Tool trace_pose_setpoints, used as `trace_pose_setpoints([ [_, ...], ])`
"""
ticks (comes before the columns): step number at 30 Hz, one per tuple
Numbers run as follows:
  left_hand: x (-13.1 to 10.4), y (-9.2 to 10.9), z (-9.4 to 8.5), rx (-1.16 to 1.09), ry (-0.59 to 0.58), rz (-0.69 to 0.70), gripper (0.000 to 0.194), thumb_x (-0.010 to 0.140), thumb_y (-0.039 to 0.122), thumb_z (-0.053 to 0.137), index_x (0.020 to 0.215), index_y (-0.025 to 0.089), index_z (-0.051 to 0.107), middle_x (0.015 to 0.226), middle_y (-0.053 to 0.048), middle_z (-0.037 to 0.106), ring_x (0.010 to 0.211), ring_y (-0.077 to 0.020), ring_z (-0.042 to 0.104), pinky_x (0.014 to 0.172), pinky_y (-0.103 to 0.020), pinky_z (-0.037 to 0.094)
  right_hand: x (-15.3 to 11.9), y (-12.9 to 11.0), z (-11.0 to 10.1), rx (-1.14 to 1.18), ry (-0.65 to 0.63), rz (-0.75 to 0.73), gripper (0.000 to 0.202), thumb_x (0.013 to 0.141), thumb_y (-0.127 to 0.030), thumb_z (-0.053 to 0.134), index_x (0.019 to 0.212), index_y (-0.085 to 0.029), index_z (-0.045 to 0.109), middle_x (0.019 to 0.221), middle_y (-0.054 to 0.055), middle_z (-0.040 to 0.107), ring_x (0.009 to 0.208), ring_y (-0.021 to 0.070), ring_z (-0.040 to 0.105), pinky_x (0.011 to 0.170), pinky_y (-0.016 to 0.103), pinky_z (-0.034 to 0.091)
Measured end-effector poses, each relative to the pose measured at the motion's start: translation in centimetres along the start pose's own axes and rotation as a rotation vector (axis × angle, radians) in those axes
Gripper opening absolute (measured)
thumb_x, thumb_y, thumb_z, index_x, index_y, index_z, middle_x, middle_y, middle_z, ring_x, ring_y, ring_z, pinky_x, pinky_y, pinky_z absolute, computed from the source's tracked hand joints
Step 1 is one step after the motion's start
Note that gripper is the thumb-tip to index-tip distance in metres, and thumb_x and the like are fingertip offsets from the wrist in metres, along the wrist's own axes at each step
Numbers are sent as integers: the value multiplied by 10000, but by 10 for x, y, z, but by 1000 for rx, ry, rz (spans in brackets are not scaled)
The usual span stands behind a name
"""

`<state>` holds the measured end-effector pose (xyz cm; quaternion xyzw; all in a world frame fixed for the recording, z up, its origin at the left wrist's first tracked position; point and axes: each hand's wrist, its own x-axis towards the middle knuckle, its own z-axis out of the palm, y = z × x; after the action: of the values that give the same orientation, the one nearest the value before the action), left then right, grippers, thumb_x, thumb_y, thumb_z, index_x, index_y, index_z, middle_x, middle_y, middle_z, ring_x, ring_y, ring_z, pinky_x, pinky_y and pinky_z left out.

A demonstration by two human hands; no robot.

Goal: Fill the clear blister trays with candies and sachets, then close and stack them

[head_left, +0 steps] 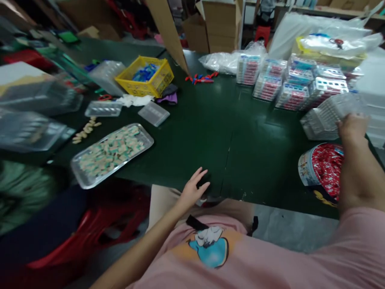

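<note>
My left hand (194, 188) rests at the near edge of the dark green table (204, 132), fingers spread, with nothing in it. At the far right, my right hand (353, 126) is on a stack of clear plastic trays (325, 116), its fingers bent over the stack's right side. Just in front of that stack stands a round tub (327, 166) of red wrapped pieces, partly hidden by my right forearm. Behind the trays are piles of filled clear packs (291, 96) with red and blue contents.
On the left lie a metal tray (147, 138) of small green and beige pieces, a single clear tray (154, 113) and loose beige pieces (87, 130). Farther back are a yellow basket (159, 82) with blue items, red and blue pieces (202, 78) and a cardboard sheet (170, 34).
</note>
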<state>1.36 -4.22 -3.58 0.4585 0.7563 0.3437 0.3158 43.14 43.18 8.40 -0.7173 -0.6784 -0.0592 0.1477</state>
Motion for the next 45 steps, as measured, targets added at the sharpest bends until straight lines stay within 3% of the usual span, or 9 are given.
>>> trace_pose_setpoints([
  [8,60,23,22,109,-55,201,621,887,432,579,1449,180,500,1575,-158,379,1497,-307,281,1224,-529,198,-14,-14,-16,-374,-46,-257,404,938,-243,632,1110,122,634,1110,372,623,1150,318,496,774,433,234],
  [14,80,36,17,-225,73,264,824,856,573,633,1558,298,300,1656,-114,199,1525,-308,193,1210,-509,233,-107,-86,-36,65,10,-499,323,870,-273,720,1054,-11,672,1030,300,653,1014,293,521,797,409,326],
  [17,74,35,-5,-358,179,309,930,810,648,656,1576,350,220,1680,-83,99,1534,-334,132,1211,-527,210,-189,-145,-31,510,-214,-580,224,800,-251,760,954,-111,677,957,158,668,859,225,565,773,358,410],
  [20,62,27,-31,-445,296,333,990,778,700,650,1580,379,167,1688,-55,39,1542,-334,54,1210,-514,215,-275,-208,-12,949,-708,-549,219,790,-352,720,923,-184,673,830,38,669,759,182,587,751,338,457],
  [25,47,-14,-61,-502,426,196,1021,753,659,712,1576,355,190,1675,-85,128,1535,-338,125,1198,-496,262,-363,-289,12,1267,-1300,-264,396,688,-489,767,922,-187,663,838,11,675,767,155,603,711,297,489],
  [29,38,-40,-76,-437,494,124,868,833,573,679,1557,326,270,1645,-109,233,1514,-320,223,1187,-504,284,-371,-315,12,1298,-1323,-334,356,744,-471,737,964,-193,707,876,8,700,793,136,602,759,282,462],
  [34,24,-30,-91,-36,622,314,605,907,430,619,1467,272,454,1632,-113,273,1527,-304,186,1215,-536,201,-372,-319,6,1291,-1344,-341,332,755,-451,751,932,-171,724,882,23,716,813,147,614,833,311,459],
  [40,22,-17,-97,182,401,667,247,941,328,583,1149,250,692,1300,-83,669,1353,-273,508,1200,-578,200,-371,-319,7,1300,-1377,-262,386,714,-483,792,923,-169,713,857,19,703,786,142,606,816,307,468],
  [45,20,-26,-89,-122,560,387,493,859,472,682,1314,298,611,1552,-80,431,1491,-312,284,1198,-541,229,-375,-316,1,1250,-1291,-357,334,818,-474,690,947,-166,699,862,27,709,775,148,612,785,303,467],
])
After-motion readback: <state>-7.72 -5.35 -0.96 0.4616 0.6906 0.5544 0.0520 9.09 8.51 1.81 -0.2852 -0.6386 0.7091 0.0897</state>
